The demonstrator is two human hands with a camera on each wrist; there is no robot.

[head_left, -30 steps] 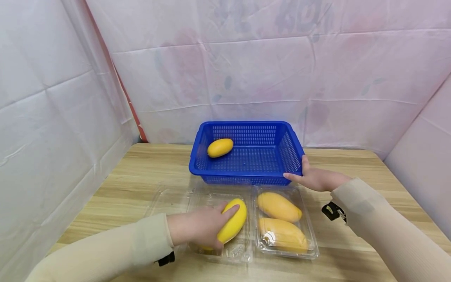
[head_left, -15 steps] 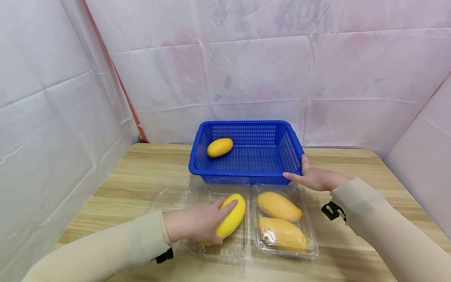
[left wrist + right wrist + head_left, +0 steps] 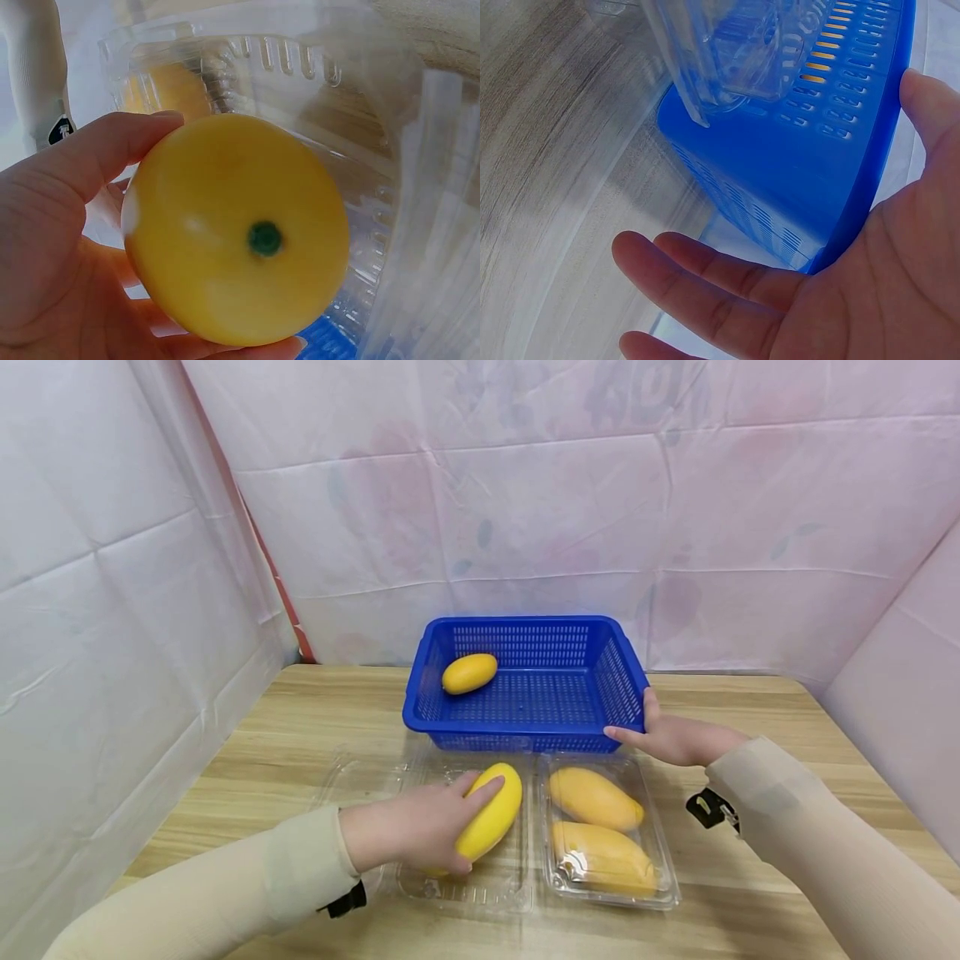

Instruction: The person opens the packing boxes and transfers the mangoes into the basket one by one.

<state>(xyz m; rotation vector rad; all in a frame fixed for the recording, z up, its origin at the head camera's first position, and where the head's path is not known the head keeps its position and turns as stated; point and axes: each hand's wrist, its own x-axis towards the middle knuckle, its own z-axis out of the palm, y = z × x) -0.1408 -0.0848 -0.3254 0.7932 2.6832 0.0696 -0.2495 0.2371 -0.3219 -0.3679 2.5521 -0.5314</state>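
Fingers (image 3: 480,800) of the left hand (image 3: 408,827) curl round a yellow melon (image 3: 236,232), thumb on one side and fingertips on the other, opened only as wide as the fruit. The skin looks smooth and rounded, so the likeliest mishap is a slip: if the pinch sits off the thickest part, the melon could roll out towards its unsupported end. It is tilted over a clear open container (image 3: 525,864); whether its underside touches the plastic I cannot tell. The thin walls look light, so a bump could drag the container along, and the sleeve or wrist strap might snag the clear lid (image 3: 362,774) spread beside it. The right hand (image 3: 671,739), its fingers straight and apart, rests against the near corner of the blue basket (image 3: 517,728) without gripping; with so loose a touch, a knock could make the basket skid on the table (image 3: 251,752). Another yellow melon (image 3: 469,673) lies inside at the left end and might roll if that happened. Just beside the open container, the closed container (image 3: 667,897) with two mangoes could get shoved sideways.
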